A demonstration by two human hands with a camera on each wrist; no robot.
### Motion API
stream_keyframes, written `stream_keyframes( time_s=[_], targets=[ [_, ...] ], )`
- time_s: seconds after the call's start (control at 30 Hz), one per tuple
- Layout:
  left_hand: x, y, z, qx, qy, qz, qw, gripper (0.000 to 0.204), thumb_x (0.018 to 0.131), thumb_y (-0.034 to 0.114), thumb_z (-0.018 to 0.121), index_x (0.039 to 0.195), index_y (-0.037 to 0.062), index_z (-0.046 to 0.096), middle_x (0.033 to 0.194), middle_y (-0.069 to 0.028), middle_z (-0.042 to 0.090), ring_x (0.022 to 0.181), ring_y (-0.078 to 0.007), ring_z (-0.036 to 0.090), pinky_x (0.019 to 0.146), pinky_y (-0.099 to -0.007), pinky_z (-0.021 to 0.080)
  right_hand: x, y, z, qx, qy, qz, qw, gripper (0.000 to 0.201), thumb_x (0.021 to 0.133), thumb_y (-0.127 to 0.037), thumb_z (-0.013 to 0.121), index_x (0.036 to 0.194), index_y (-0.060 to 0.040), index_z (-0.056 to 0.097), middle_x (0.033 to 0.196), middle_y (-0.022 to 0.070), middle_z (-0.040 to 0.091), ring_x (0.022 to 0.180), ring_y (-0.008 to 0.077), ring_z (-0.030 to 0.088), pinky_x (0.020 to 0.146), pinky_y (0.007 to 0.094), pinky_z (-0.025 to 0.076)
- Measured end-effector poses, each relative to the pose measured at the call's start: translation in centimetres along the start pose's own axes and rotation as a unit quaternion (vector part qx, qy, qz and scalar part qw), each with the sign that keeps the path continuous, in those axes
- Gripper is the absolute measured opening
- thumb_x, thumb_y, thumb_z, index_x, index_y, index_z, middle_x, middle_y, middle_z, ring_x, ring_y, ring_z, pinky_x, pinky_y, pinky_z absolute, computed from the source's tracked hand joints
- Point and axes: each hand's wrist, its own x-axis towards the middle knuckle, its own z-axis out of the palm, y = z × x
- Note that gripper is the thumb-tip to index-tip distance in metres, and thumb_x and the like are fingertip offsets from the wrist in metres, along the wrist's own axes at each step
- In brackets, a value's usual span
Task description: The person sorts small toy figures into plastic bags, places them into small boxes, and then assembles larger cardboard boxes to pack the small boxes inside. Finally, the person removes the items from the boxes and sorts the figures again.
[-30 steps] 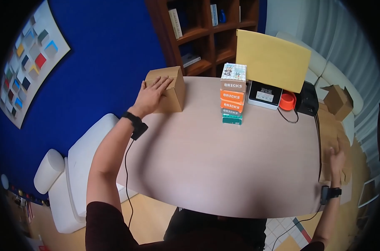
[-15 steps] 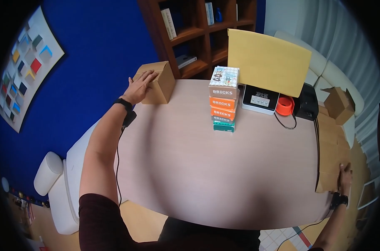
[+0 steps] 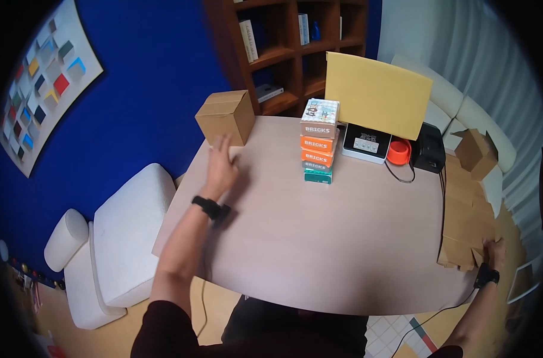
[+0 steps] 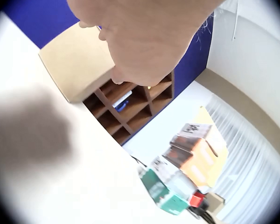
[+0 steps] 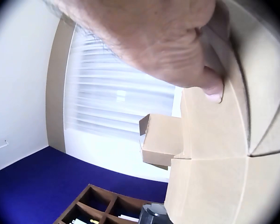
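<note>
- Half a second ago, our left hand (image 3: 222, 170) was resting on top of the closed carton (image 3: 225, 116); now it is lower, before the carton's near face. Its fingers are loosely extended and hold nothing; whether the fingertips touch the carton, we cannot tell.
- Our right hand (image 3: 494, 255) pinches the near end of the flattened cardboard (image 3: 467, 215), with its thumb upon the surface.
- The carton stands at the far left of the table (image 3: 343, 238), close to the edge. Between it and the box stack (image 3: 318, 143) there is open tabletop, and a wider stretch towards us.
- The cardboard lies along the table's right edge, its long axis running from near to far.
- The carton is almost cubic, with its seamed top facing up.
</note>
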Motion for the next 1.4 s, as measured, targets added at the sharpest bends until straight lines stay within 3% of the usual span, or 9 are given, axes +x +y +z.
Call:
stream_keyframes(
  time_s=[0.1, 0.3, 0.5, 0.63, 0.83, 1.0, 1.07, 1.23, 1.4],
  targets=[
    [-3.5, 5.0, -1.2, -0.109, -0.048, 0.005, 0.993, 0.063, 0.093, 0.004, 0.070, 0.153, 0.0115, 0.052, 0.155, -0.0272, 0.050, 0.146, -0.0503, 0.044, 0.123, -0.0609, 0.034, -0.5, 1.6, -2.5, 0.233, -0.172, -0.057, 0.956, 0.049, 0.082, -0.024, 0.083, 0.119, 0.0071, 0.073, 0.109, 0.0196, 0.079, 0.100, 0.0314, 0.075, 0.085, 0.0454, 0.056],
    [-4.5, 7.1, -1.4, -0.056, -0.037, 0.021, 0.998, 0.056, 0.095, 0.007, 0.069, 0.149, 0.0086, 0.056, 0.150, -0.0253, 0.057, 0.144, -0.0484, 0.048, 0.121, -0.0586, 0.038, 4.1, 6.3, 0.5, 0.349, -0.103, 0.022, 0.931, 0.027, 0.088, -0.013, 0.075, 0.106, 0.0062, 0.076, 0.098, 0.0121, 0.075, 0.088, 0.0204, 0.067, 0.079, 0.0400, 0.052],
    [-3.6, 9.0, -3.8, -0.167, -0.053, 0.038, 0.984, 0.052, 0.095, 0.010, 0.071, 0.146, 0.0043, 0.059, 0.141, -0.0247, 0.064, 0.135, -0.0445, 0.058, 0.115, -0.0494, 0.047, 1.5, 7.0, -9.1, 0.468, 0.046, -0.139, 0.871, 0.023, 0.099, -0.013, 0.068, 0.108, 0.0071, 0.072, 0.097, 0.0069, 0.072, 0.088, 0.0153, 0.062, 0.082, 0.0314, 0.049],
    [-3.8, 11.8, -5.1, -0.206, -0.066, 0.042, 0.975, 0.053, 0.099, 0.015, 0.069, 0.150, 0.0055, 0.057, 0.146, -0.0232, 0.064, 0.134, -0.0426, 0.061, 0.114, -0.0481, 0.048, -11.1, 3.0, -18.8, 0.558, 0.066, -0.200, 0.802, 0.029, 0.109, -0.020, 0.064, 0.123, 0.0053, 0.067, 0.113, 0.0046, 0.072, 0.099, 0.0142, 0.064, 0.090, 0.0304, 0.050],
    [-4.3, 18.3, -10.1, -0.455, -0.109, 0.056, 0.882, 0.055, 0.109, 0.030, 0.063, 0.156, 0.0028, 0.052, 0.148, -0.0197, 0.064, 0.136, -0.0275, 0.062, 0.112, -0.0431, 0.050, -18.8, -16.5, -24.4, 0.682, 0.054, -0.337, 0.647, 0.026, 0.108, -0.016, 0.066, 0.126, 0.0020, 0.068, 0.114, 0.0044, 0.073, 0.101, 0.0100, 0.066, 0.090, 0.0251, 0.051],
    [-8.7, 19.6, -15.3, -0.643, 0.095, -0.038, 0.759, 0.062, 0.114, 0.043, 0.053, 0.157, -0.0014, 0.043, 0.146, -0.0119, 0.059, 0.133, -0.0194, 0.056, 0.114, -0.0354, 0.042, -32.0, -32.6, -21.3, 0.760, -0.058, -0.357, 0.540, 0.029, 0.102, -0.005, 0.071, 0.130, 0.0025, 0.070, 0.103, 0.0015, 0.074, 0.092, 0.0067, 0.066, 0.085, 0.0233, 0.053],
    [-9.8, 18.4, -17.8, -0.591, 0.163, -0.054, 0.788, 0.055, 0.113, 0.032, 0.058, 0.156, 0.0016, 0.043, 0.147, -0.0116, 0.060, 0.134, -0.0191, 0.056, 0.115, -0.0348, 0.042, -36.3, -37.1, -21.7, 0.804, -0.138, -0.329, 0.476, 0.034, 0.100, -0.002, 0.072, 0.132, 0.0057, 0.066, 0.098, 0.0010, 0.072, 0.088, 0.0061, 0.065, 0.084, 0.0221, 0.052],
    [-10.7, 14.7, -19.9, -0.592, 0.209, -0.100, 0.772, 0.061, 0.110, 0.017, 0.061, 0.162, 0.0003, 0.033, 0.150, -0.0151, 0.058, 0.136, -0.0214, 0.057, 0.115, -0.0365, 0.045, -39.6, -42.1, -17.6, 0.763, -0.163, -0.412, 0.470, 0.052, 0.099, -0.008, 0.069, 0.147, 0.0035, 0.055, 0.124, 0.0158, 0.070, 0.116, 0.0206, 0.067, 0.104, 0.0349, 0.052],
    [-10.8, 13.7, -20.4, -0.577, 0.199, -0.161, 0.776, 0.068, 0.110, 0.016, 0.061, 0.166, 0.0018, 0.026, 0.149, -0.0171, 0.059, 0.134, -0.0233, 0.060, 0.112, -0.0373, 0.049, -39.7, -41.6, -17.1, 0.565, -0.153, -0.605, 0.540, 0.091, 0.083, -0.028, 0.086, 0.160, -0.0033, 0.046, 0.163, 0.0303, 0.039, 0.153, 0.0412, 0.041, 0.126, 0.0465, 0.032]
  ],
)
